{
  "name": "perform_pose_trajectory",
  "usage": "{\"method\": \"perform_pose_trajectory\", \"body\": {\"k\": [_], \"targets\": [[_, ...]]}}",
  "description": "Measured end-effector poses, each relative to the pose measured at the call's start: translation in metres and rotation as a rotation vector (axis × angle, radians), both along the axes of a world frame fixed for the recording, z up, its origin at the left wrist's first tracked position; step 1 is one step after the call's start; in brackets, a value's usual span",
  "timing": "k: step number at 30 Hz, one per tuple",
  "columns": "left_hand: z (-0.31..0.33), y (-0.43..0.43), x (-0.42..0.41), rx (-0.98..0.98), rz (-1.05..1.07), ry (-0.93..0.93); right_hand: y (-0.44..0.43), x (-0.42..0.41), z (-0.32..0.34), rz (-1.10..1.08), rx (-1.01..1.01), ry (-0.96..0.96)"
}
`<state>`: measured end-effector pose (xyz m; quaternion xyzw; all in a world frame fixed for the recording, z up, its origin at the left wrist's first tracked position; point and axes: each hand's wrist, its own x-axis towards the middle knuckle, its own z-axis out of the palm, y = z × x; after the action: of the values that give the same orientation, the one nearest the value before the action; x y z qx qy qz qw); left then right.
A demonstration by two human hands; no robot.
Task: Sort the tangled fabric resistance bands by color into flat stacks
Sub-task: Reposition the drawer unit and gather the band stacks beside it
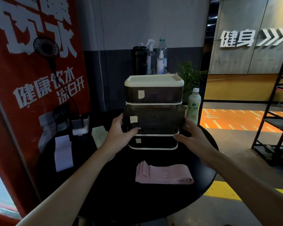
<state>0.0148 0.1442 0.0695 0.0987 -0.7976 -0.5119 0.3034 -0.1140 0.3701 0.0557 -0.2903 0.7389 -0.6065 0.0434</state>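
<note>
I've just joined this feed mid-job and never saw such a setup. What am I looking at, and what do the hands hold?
There is no machine: a person works with two bare hands, and the one picture comes from a camera worn on the head, looking forward and down. On the round black table stands a three-drawer unit. The left hand grips the left side of its middle drawer, which juts forward; the right hand presses against its right side. In front lies a flat stack of pink bands. Left of the unit lie a pale green stack and, further left, a white stack. A green bottle stands to the unit's right.
</note>
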Motion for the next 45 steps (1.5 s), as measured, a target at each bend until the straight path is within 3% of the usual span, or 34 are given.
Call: {"method": "perform_pose_trajectory", "body": {"k": [7, 13, 18, 21, 31, 41, 45], "targets": [[-0.002, 0.001, 0.014, -0.02, 0.012, -0.051, 0.009, 0.014, -0.003, -0.007, 0.005, 0.001], [-0.03, 0.005, 0.033, -0.011, 0.1, -0.087, 0.023, 0.025, -0.022, -0.043, 0.156, 0.074], [-0.069, 0.022, 0.031, -0.096, 0.011, -0.309, 0.032, 0.027, -0.058, 0.019, 0.544, 0.029], [-0.079, 0.028, 0.023, -0.171, -0.006, -0.364, 0.036, 0.023, -0.068, 0.024, 0.749, 0.129], [-0.083, 0.036, 0.021, -0.389, -0.104, -0.486, 0.019, 0.026, -0.067, 0.034, 0.754, 0.225], [-0.088, 0.033, 0.024, -0.288, -0.207, -0.381, 0.019, 0.035, -0.052, 0.15, 0.644, 0.232], [-0.094, 0.036, 0.035, -0.195, -0.213, -0.296, 0.022, 0.046, -0.056, 0.186, 0.515, 0.144]]}}
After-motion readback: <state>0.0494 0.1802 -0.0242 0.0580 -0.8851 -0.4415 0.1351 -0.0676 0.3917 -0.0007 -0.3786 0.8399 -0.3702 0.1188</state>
